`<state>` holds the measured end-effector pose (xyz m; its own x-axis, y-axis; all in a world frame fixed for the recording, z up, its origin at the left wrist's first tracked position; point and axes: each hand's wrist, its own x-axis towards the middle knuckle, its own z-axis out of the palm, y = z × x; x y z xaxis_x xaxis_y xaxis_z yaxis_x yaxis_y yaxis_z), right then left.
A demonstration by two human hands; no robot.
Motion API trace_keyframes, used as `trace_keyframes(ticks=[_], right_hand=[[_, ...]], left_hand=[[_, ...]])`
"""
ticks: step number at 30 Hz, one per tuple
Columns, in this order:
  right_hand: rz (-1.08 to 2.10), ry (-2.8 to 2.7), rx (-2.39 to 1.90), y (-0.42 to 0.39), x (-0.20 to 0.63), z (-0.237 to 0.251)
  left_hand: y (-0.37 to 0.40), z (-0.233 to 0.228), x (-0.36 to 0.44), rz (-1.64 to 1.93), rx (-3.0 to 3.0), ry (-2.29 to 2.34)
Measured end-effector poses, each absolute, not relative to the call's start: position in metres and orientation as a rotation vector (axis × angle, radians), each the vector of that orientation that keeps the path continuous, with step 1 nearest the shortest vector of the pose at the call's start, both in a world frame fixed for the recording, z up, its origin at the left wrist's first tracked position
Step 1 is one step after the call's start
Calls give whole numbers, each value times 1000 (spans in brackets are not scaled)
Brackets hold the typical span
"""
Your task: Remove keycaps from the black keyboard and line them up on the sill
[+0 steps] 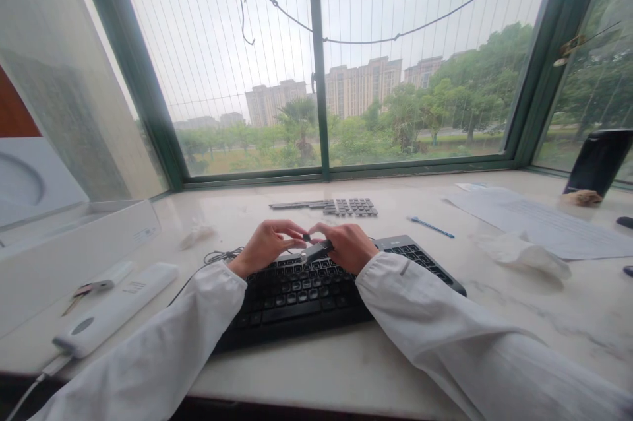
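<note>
- Keyboard [306, 292]: near the worktop's [316, 368] front edge, long axis roughly along it, right end angled farther back.
- Grey keys [351, 208]: beyond both hands, toward the window-side edge.
- Right hand [349, 246]: grips a grey tool [318, 251], which slants leftward over the keyboard.
- Left hand [270, 246]: pinching, apparently, the small dark piece [306, 237], which lies between both hands' fingertips, just beyond the tool.

On the white marble counter [316, 361] there lie a black keyboard [301, 311], keycaps [351, 208] in rows, one blue stick [431, 227], one paper sheet [524, 218].
</note>
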<state>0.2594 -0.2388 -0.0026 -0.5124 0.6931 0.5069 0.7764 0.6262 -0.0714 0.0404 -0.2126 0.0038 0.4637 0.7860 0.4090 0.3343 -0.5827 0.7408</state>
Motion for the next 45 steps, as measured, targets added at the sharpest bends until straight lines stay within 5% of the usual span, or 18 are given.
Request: trace_keyframes(ticks=[45], right_hand=[[-231, -2529, -1036, -243, 266, 6]], left_hand=[[-224, 19, 46, 876, 2810, 1098]])
